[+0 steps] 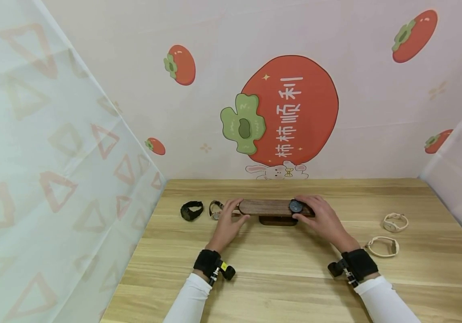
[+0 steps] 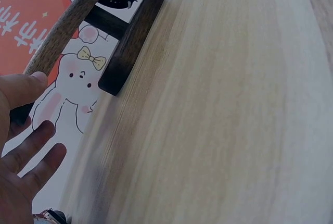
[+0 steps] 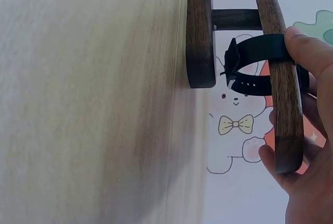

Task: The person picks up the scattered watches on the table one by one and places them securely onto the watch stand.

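Observation:
A dark wooden watch stand [image 1: 263,207] stands near the back of the table, its long bar held above a small base [image 2: 132,47]. At the bar's left end, my left hand [image 1: 228,226] pinches the wood between thumb and forefinger, with its other fingers spread. A black watch [image 3: 260,49] loops round the bar toward the right end, dial toward me. My right hand [image 1: 328,220] grips this watch at the bar, thumb on one side and fingers behind, partly hidden. The strap hangs below the bar.
A black watch [image 1: 192,211] lies at the table's left. Close by, another dark-strapped watch [image 1: 214,209] is partly covered by my left hand. On the right lie two pale watches [image 1: 395,223] [image 1: 383,255]. A printed wall [image 1: 207,112] rises behind the table.

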Action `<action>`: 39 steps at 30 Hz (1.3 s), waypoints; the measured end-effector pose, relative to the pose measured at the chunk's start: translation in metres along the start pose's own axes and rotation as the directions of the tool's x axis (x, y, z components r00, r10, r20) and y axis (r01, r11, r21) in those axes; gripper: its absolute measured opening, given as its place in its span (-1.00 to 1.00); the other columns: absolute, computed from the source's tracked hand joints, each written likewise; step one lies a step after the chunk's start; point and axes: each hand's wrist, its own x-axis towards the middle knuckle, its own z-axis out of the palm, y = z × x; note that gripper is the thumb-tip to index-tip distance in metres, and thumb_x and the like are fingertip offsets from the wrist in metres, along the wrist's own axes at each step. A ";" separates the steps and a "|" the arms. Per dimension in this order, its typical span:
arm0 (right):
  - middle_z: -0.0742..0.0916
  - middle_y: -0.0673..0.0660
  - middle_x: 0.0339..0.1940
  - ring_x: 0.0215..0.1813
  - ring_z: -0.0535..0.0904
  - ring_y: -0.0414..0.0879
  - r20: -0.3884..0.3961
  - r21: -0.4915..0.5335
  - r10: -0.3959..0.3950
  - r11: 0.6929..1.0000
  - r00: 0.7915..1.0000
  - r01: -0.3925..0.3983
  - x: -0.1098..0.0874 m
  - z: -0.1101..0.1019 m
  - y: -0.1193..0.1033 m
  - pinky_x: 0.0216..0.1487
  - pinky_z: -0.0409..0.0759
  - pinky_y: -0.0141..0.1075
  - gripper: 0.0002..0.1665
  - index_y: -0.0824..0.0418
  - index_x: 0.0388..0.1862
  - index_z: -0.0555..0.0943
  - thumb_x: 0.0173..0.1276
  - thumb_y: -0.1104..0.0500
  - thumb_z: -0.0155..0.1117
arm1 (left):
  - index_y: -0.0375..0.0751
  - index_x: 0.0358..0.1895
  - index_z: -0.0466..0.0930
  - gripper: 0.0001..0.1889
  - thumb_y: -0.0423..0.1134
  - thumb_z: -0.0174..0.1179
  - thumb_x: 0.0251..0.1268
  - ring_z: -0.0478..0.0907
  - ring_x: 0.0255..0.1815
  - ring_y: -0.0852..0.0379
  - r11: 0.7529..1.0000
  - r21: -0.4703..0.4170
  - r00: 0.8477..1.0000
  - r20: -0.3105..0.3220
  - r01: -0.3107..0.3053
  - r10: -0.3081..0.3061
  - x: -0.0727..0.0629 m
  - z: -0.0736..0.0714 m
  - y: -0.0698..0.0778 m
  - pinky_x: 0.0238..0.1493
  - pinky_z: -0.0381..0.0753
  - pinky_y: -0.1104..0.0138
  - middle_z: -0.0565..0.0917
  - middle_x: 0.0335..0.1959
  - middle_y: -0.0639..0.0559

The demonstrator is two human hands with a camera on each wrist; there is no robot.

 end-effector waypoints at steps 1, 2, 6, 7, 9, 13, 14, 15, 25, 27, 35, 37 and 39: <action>0.73 0.25 0.26 0.29 0.61 0.21 -0.002 0.000 -0.001 1.000 1.000 0.001 0.000 0.000 0.000 0.27 0.65 0.23 -0.28 0.20 0.39 0.64 0.28 0.07 0.66 | -0.17 0.59 0.38 -0.31 -0.12 0.38 0.49 0.45 0.49 -0.18 1.000 0.001 1.000 0.000 0.002 -0.002 0.000 0.000 0.000 0.33 0.66 -0.09 0.43 0.52 -0.14; 0.74 0.25 0.26 0.29 0.61 0.21 -0.004 0.000 -0.003 1.000 1.000 0.003 0.000 0.001 0.000 0.27 0.65 0.22 -0.28 0.19 0.39 0.64 0.27 0.08 0.66 | -0.17 0.59 0.38 -0.31 -0.12 0.38 0.49 0.45 0.49 -0.18 1.000 0.001 1.000 0.001 0.004 -0.004 0.000 0.000 0.000 0.33 0.66 -0.08 0.43 0.52 -0.14; 0.75 0.24 0.25 0.27 0.62 0.20 -0.022 -0.004 -0.023 1.000 0.999 0.023 0.000 0.002 0.001 0.26 0.65 0.22 -0.28 0.20 0.37 0.65 0.25 0.09 0.67 | -0.15 0.60 0.38 -0.30 -0.13 0.39 0.48 0.42 0.53 -0.17 1.000 -0.004 1.000 0.002 0.018 -0.018 0.000 0.000 0.000 0.36 0.64 -0.08 0.42 0.54 -0.12; 0.75 0.24 0.24 0.26 0.62 0.20 -0.027 -0.005 -0.028 1.000 0.999 0.028 0.000 0.003 0.001 0.26 0.65 0.22 -0.28 0.20 0.37 0.65 0.25 0.09 0.68 | -0.15 0.60 0.38 -0.30 -0.13 0.39 0.48 0.42 0.53 -0.17 1.000 -0.006 1.000 0.003 0.019 -0.019 0.000 0.000 0.000 0.36 0.64 -0.08 0.42 0.53 -0.12; 0.75 0.23 0.23 0.24 0.62 0.20 -0.036 -0.010 -0.039 0.999 0.999 0.038 0.001 0.004 0.001 0.24 0.64 0.22 -0.27 0.20 0.36 0.66 0.23 0.08 0.69 | -0.15 0.60 0.38 -0.30 -0.13 0.39 0.48 0.42 0.53 -0.17 1.000 -0.006 1.000 0.003 0.017 -0.017 0.000 0.000 0.000 0.36 0.64 -0.07 0.42 0.53 -0.12; 0.76 0.23 0.22 0.22 0.62 0.20 -0.044 -0.016 -0.046 0.999 0.998 0.045 0.002 0.005 0.000 0.23 0.63 0.22 -0.27 0.19 0.35 0.67 0.21 0.07 0.70 | -0.18 0.60 0.37 -0.30 -0.14 0.39 0.48 0.43 0.52 -0.16 1.000 -0.009 1.000 0.006 0.015 -0.015 0.000 0.000 0.000 0.37 0.65 -0.04 0.42 0.53 -0.12; 0.76 0.23 0.22 0.22 0.62 0.20 -0.045 -0.019 -0.047 0.999 0.998 0.047 0.002 0.006 0.000 0.23 0.62 0.22 -0.27 0.19 0.35 0.67 0.21 0.07 0.70 | -0.18 0.60 0.37 -0.30 -0.14 0.39 0.48 0.43 0.52 -0.15 1.000 -0.010 1.000 0.006 0.015 -0.014 0.000 0.000 -0.001 0.37 0.65 -0.04 0.42 0.53 -0.12; 0.76 0.24 0.22 0.23 0.61 0.20 -0.045 -0.019 -0.047 0.999 0.998 0.046 0.002 0.006 -0.001 0.24 0.61 0.22 -0.27 0.19 0.35 0.67 0.21 0.07 0.70 | -0.17 0.60 0.37 -0.30 -0.14 0.39 0.48 0.43 0.51 -0.15 1.000 -0.012 1.000 0.006 0.014 -0.014 0.000 0.000 -0.001 0.37 0.65 -0.04 0.42 0.53 -0.12; 0.76 0.27 0.19 0.25 0.61 0.23 -0.049 -0.028 -0.056 0.998 0.997 0.055 0.004 0.006 -0.005 0.29 0.54 0.26 -0.27 0.20 0.34 0.68 0.21 0.05 0.70 | -0.01 0.60 0.38 -0.31 -0.11 0.39 0.49 0.45 0.50 -0.12 1.000 -0.007 1.000 0.000 0.008 -0.008 -0.001 0.000 -0.001 0.35 0.66 -0.01 0.43 0.52 -0.09; 0.77 0.27 0.18 0.23 0.62 0.23 -0.053 -0.030 -0.063 0.998 0.997 0.061 0.004 0.006 -0.006 0.29 0.54 0.25 -0.27 0.21 0.34 0.68 0.20 0.06 0.70 | -0.01 0.60 0.38 -0.31 -0.11 0.39 0.48 0.45 0.50 -0.13 1.000 -0.010 1.000 0.000 0.010 -0.010 -0.001 0.000 -0.001 0.36 0.66 -0.02 0.43 0.53 -0.10; 0.78 0.26 0.14 0.21 0.62 0.23 -0.061 -0.042 -0.078 0.996 0.995 0.075 0.006 0.008 -0.008 0.29 0.51 0.25 -0.27 0.21 0.32 0.69 0.19 0.06 0.71 | -0.01 0.60 0.38 -0.31 -0.09 0.39 0.48 0.39 0.56 -0.15 1.000 -0.004 1.000 0.001 0.030 -0.030 0.000 0.000 0.001 0.39 0.62 -0.08 0.43 0.53 -0.08; 0.79 0.25 0.14 0.21 0.62 0.23 -0.063 -0.048 -0.082 0.996 0.995 0.079 0.006 0.008 -0.008 0.29 0.50 0.24 -0.27 0.21 0.32 0.69 0.18 0.05 0.71 | 0.01 0.60 0.39 -0.31 -0.09 0.40 0.47 0.38 0.57 -0.16 0.999 -0.002 0.999 0.000 0.036 -0.036 0.000 0.000 0.001 0.43 0.59 -0.10 0.43 0.53 -0.08; 0.79 0.25 0.13 0.20 0.63 0.23 -0.064 -0.051 -0.085 0.995 0.994 0.082 0.006 0.008 -0.009 0.30 0.50 0.24 -0.27 0.20 0.31 0.70 0.18 0.04 0.71 | 0.01 0.60 0.39 -0.31 -0.10 0.40 0.47 0.37 0.58 -0.16 0.999 -0.002 0.999 0.000 0.035 -0.035 0.000 0.000 0.001 0.45 0.56 -0.12 0.43 0.53 -0.09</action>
